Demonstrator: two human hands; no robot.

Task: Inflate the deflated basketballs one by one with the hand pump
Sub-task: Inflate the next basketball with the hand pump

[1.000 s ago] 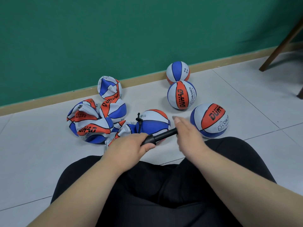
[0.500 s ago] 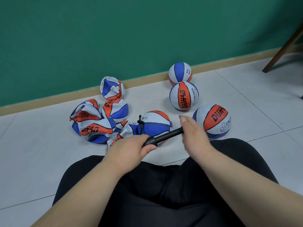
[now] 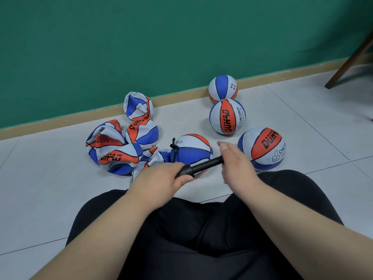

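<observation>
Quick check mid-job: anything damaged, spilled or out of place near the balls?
Nothing stands out. The crumpled balls at left are only deflated; the left hand and right hand hold the hand pump; its hose reaches the part-filled ball.

Filling the upper half of the frame, a plain matte green wall (image 3: pixel 141 37). Along its foot, a narrow tan baseboard strip (image 3: pixel 60 123), rising from the left edge toward the upper right. Below it, a pale grey tiled floor (image 3: pixel 40 199), glossy, with thin dark grout lines (image 3: pixel 302 118) crossing at right and lower left. In the upper right corner, a slanted dark brown wooden furniture leg (image 3: pixel 351 59), foot on the tiles just in front of the baseboard, top cut off by the frame edge.
</observation>
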